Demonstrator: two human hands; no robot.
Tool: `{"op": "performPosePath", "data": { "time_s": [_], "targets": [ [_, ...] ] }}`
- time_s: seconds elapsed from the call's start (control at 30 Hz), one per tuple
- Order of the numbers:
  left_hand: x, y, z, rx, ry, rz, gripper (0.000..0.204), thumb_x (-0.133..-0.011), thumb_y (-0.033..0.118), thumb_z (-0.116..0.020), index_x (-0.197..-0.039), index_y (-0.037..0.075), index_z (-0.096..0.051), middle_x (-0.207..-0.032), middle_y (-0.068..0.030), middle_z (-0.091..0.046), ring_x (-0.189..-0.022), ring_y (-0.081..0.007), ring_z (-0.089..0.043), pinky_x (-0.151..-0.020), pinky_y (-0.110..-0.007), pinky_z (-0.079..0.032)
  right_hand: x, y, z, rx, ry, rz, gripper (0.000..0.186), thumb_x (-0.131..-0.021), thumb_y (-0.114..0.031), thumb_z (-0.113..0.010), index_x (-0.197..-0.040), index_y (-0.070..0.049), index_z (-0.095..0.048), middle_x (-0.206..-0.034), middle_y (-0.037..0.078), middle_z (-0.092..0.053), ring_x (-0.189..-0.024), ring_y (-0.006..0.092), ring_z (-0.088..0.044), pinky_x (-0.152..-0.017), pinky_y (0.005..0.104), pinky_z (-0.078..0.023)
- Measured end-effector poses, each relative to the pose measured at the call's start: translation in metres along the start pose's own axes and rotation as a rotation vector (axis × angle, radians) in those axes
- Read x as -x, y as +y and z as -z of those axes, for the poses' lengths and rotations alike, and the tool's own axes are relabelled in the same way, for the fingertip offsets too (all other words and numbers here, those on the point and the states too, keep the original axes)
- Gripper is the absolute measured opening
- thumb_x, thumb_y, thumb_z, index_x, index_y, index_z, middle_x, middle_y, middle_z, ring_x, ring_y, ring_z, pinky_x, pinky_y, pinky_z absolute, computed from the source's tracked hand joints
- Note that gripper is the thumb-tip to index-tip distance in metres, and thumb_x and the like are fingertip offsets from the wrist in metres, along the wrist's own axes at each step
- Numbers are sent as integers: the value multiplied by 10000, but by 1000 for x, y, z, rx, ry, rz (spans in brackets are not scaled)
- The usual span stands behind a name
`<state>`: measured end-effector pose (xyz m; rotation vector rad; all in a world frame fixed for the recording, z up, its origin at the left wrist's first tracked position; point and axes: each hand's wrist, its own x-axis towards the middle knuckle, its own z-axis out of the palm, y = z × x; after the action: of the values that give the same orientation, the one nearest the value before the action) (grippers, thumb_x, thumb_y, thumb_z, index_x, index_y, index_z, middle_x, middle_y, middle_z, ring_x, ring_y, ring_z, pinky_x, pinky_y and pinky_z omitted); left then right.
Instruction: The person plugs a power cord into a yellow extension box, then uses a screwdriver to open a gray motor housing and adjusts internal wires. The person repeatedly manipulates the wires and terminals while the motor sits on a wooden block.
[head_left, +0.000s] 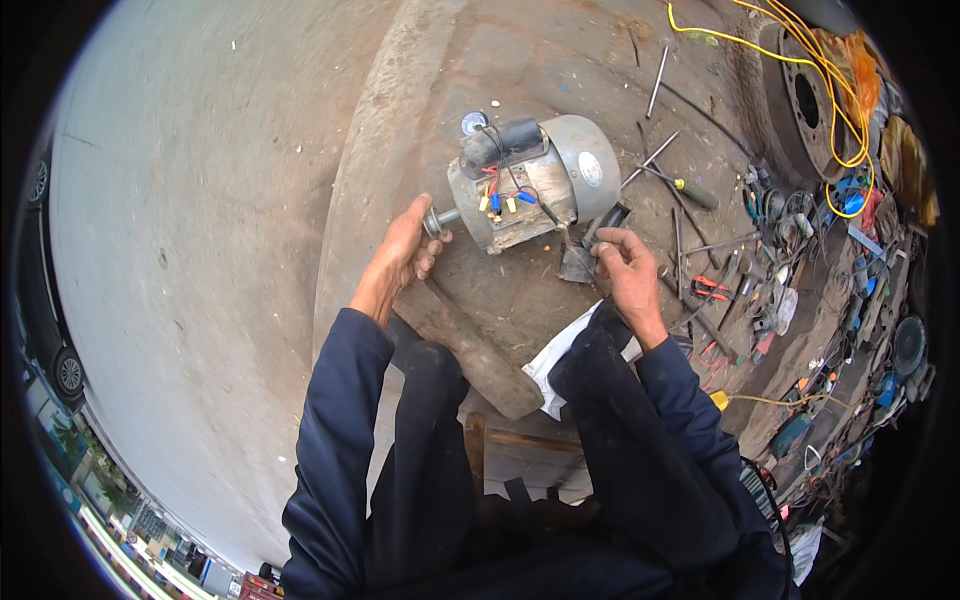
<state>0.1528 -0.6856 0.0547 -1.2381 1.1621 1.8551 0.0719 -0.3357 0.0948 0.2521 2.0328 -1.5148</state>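
Motor (545, 172) on the ground (490, 300), upper centre of frame. Hands apart: left hand (403, 245) clasping the pulley (433, 222); right hand (628, 270) near the cord (549, 213), grip unclear. Best keep wires (491, 182) clear of the pulley.

The motor (557, 178) is metal in worn grey paint, smooth at the round end, scuffed along the side. Its shaft (450, 216) is bright, smooth metal; the pulley (432, 224) looks metal too. The cylinder (508, 142) is dull black, the 4 connectors (495, 204) plastic. The plank (470, 345) is rough, matt wood. Sleeves (338, 405) and trousers (428, 425) are dark cloth; the cord (859, 120) has a smooth plastic skin.
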Motion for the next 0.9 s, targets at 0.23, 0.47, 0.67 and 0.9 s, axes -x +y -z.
{"op": "performPosePath", "data": {
  "time_s": [0.23,0.47,0.67,0.9],
  "targets": [
    [2,-8,4,33,-58,-55,666,-1083,662,-413,-917,48,-612,-641,-15,-542,-464,-139,-513,-438,-299,-414,-1,9,0,89,-11,-1,268,-1023,-110,-646,-1251,26,-682,-976,35,-716,-803,82,-612,-721,259,-514],
    [14,-28,11,-395,147,-748,422,-960,90,-782,-1328,-7,-599,-1150,-88,-694,-1043,-177,-695,-950,-343,-567,-1,12,0,49,15,29,257,-1002,-102,-660,-1213,38,-702,-917,-4,-681,-789,64,-568,-716,257,-493],
    [15,-29,7,-243,95,-747,421,-938,8,-771,-1325,6,-604,-1145,-88,-698,-1051,-174,-689,-968,-337,-558,-3,14,1,55,19,1,252,-1006,-102,-651,-1206,41,-705,-920,6,-689,-791,66,-575,-722,255,-494],
    [5,-21,7,-30,18,-265,551,-1107,568,-471,-1083,40,-626,-786,-66,-642,-641,-200,-674,-588,-334,-548,-2,10,-1,48,-4,0,262,-1011,-94,-643,-1226,49,-688,-955,27,-716,-808,74,-615,-723,253,-506]
  ]
}}
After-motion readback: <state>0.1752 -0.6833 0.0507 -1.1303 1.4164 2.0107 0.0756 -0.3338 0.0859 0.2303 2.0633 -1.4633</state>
